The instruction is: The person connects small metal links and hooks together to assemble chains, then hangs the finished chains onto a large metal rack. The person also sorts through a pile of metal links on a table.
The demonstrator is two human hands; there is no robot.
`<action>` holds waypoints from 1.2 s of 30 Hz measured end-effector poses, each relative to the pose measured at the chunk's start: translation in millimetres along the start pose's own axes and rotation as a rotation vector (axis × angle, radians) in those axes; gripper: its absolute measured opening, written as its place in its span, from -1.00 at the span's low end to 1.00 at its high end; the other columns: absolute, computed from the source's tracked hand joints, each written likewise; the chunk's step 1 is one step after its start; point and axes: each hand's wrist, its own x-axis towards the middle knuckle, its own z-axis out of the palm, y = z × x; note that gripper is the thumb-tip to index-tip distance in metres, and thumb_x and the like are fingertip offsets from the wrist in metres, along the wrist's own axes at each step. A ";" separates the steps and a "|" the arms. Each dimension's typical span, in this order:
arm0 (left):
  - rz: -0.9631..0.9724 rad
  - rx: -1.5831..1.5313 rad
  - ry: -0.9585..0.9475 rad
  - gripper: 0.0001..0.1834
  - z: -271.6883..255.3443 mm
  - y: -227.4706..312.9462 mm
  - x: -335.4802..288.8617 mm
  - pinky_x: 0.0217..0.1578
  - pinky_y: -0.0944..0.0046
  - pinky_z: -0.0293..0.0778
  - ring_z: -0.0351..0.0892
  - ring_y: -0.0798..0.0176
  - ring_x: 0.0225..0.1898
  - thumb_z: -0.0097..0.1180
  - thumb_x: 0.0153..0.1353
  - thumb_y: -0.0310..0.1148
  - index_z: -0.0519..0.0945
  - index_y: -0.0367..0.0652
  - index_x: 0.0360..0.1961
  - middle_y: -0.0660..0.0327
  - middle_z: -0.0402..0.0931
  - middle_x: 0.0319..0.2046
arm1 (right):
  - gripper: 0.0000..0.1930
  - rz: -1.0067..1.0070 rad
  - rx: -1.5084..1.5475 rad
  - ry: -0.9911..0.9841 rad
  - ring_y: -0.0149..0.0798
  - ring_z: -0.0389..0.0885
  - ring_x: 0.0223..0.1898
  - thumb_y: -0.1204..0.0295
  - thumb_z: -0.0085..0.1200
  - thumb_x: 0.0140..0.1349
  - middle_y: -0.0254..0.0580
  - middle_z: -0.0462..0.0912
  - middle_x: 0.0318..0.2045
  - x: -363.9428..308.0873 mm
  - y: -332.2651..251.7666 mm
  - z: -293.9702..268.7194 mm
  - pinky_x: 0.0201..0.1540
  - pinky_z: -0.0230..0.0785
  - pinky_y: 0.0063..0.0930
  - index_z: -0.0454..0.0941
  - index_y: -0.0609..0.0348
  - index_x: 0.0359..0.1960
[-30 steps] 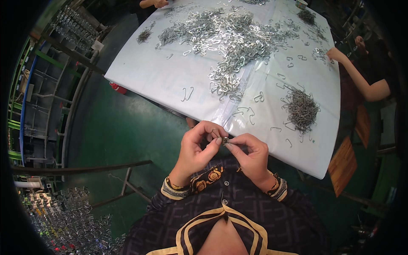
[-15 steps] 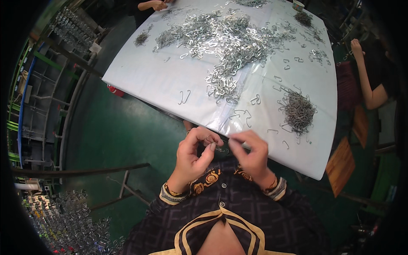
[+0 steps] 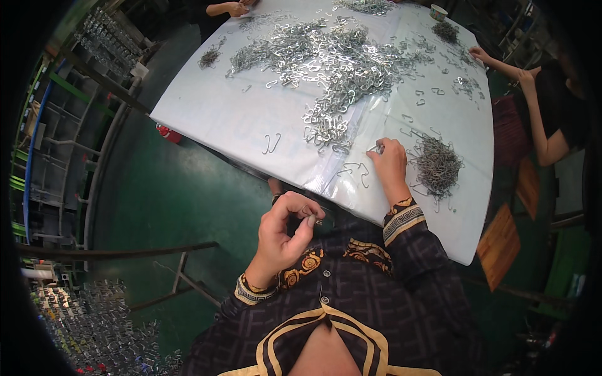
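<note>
My left hand is held in front of my body, just off the table's near edge. Its thumb and forefinger pinch a small metal wire piece, mostly hidden by the fingertips. Over the table, my right hand has its thumb and fingertips closed on a silver metal hook, partly covered by the fingers. Just left of that hand lie several loose bent wires. A tangled heap of bent wires is to its right. Farther off spreads a large pile of silver metal hooks.
The white-covered table fills the far middle. Two stray wires lie near its front edge. One person's hand is at the far left; another person's arm reaches in from the right. A wooden board stands lower right, a metal rail lower left.
My right hand has left my left hand and moved forward and right onto the table, taking hold of a silver hook. The person at right has stretched a hand to the table.
</note>
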 end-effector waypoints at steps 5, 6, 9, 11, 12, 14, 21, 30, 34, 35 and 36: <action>-0.016 -0.002 -0.016 -0.88 -1.0 -4.5 -3.0 -0.12 0.30 0.37 0.48 0.31 -0.25 -0.02 0.17 -0.67 0.38 -0.28 -0.28 0.07 0.53 -0.29 | -0.64 0.080 -0.052 0.026 0.03 0.54 -0.11 0.33 0.42 -0.07 -0.03 0.58 -0.24 1.4 -3.8 -8.2 -0.01 0.38 -0.19 0.57 0.21 -0.28; -0.017 -0.005 -0.018 -0.88 -1.7 -5.2 -4.4 -0.12 0.31 0.37 0.48 0.31 -0.25 -0.02 0.18 -0.67 0.38 -0.28 -0.28 0.08 0.53 -0.29 | -0.65 0.086 -0.062 0.071 0.03 0.54 -0.11 0.33 0.42 -0.07 -0.03 0.58 -0.23 0.1 -5.6 -9.3 -0.02 0.38 -0.19 0.56 0.20 -0.29; -0.060 -0.081 0.005 -0.89 3.1 -1.6 -2.9 -0.13 0.32 0.37 0.48 0.32 -0.24 -0.02 0.19 -0.66 0.38 -0.27 -0.29 0.09 0.52 -0.29 | -0.64 0.096 -0.050 -0.070 0.01 0.55 -0.13 0.33 0.42 -0.07 -0.04 0.58 -0.26 7.2 2.2 -16.1 -0.03 0.38 -0.18 0.54 0.19 -0.30; -0.061 -0.060 -0.008 -0.90 2.6 -3.9 -3.1 -0.14 0.33 0.37 0.49 0.32 -0.24 -0.02 0.19 -0.66 0.38 -0.27 -0.29 0.10 0.52 -0.29 | -0.64 0.051 -0.024 -0.029 0.01 0.58 -0.21 0.33 0.42 -0.07 -0.06 0.60 -0.32 7.0 6.3 -13.1 -0.09 0.41 -0.19 0.53 0.21 -0.31; -0.058 -0.053 -0.015 -0.90 1.8 -6.0 -3.3 -0.14 0.33 0.37 0.49 0.32 -0.24 -0.02 0.19 -0.66 0.38 -0.27 -0.29 0.10 0.52 -0.30 | -0.65 0.028 -0.014 -0.004 0.00 0.60 -0.24 0.33 0.41 -0.06 -0.07 0.62 -0.36 6.9 7.8 -12.1 -0.13 0.42 -0.19 0.53 0.22 -0.31; -0.055 -0.059 -0.020 -0.90 1.7 -7.0 -3.9 -0.15 0.33 0.38 0.49 0.32 -0.24 -0.01 0.19 -0.66 0.38 -0.28 -0.29 0.11 0.52 -0.30 | -0.69 0.031 0.116 -0.002 -0.04 0.64 -0.33 0.38 0.37 -0.02 -0.08 0.65 -0.39 4.9 8.8 -13.5 -0.21 0.46 -0.24 0.53 0.23 -0.30; -0.072 0.041 -0.080 -0.91 7.1 -8.7 -1.0 -0.19 0.34 0.43 0.53 0.33 -0.27 0.01 0.18 -0.66 0.41 -0.30 -0.31 0.13 0.52 -0.35 | -0.89 0.125 1.042 -0.326 -0.36 0.71 -0.39 0.57 0.14 0.22 -0.08 0.72 -0.34 -21.8 -44.7 -59.4 -0.31 0.54 -0.56 0.49 0.33 -0.26; -0.012 0.196 -0.109 -0.91 18.9 -17.2 3.7 -0.27 0.38 0.47 0.56 0.35 -0.32 0.06 0.18 -0.65 0.43 -0.31 -0.30 0.18 0.53 -0.38 | -0.87 -0.108 1.089 -0.390 -0.51 0.63 -0.36 0.58 0.15 0.23 -0.28 0.64 -0.41 -79.1 -102.7 -105.3 -0.32 0.48 -0.67 0.51 0.35 -0.23; -0.015 0.219 -0.066 -0.84 22.1 -16.5 1.0 -0.32 0.26 0.44 0.52 0.14 -0.36 0.15 0.09 -0.63 0.48 -0.28 -0.30 0.12 0.48 -0.42 | -0.87 -0.210 0.986 -0.395 -0.50 0.62 -0.42 0.54 0.14 0.24 -0.27 0.63 -0.46 -84.8 -112.0 -117.2 -0.36 0.48 -0.60 0.50 0.33 -0.24; -0.010 0.235 -0.073 -0.84 22.7 -16.7 1.2 -0.33 0.26 0.44 0.52 0.15 -0.37 0.15 0.09 -0.63 0.48 -0.28 -0.29 0.12 0.48 -0.42 | -0.87 -0.225 0.992 -0.399 -0.48 0.62 -0.44 0.53 0.14 0.24 -0.25 0.63 -0.48 -86.4 -110.9 -115.8 -0.36 0.48 -0.58 0.50 0.32 -0.24; -0.005 0.250 -0.081 -0.83 23.1 -16.6 1.1 -0.33 0.26 0.43 0.51 0.15 -0.37 0.15 0.08 -0.63 0.48 -0.28 -0.28 0.13 0.47 -0.42 | -0.87 -0.240 0.999 -0.404 -0.46 0.62 -0.45 0.52 0.13 0.24 -0.23 0.62 -0.49 -88.2 -109.4 -112.5 -0.37 0.48 -0.56 0.49 0.31 -0.25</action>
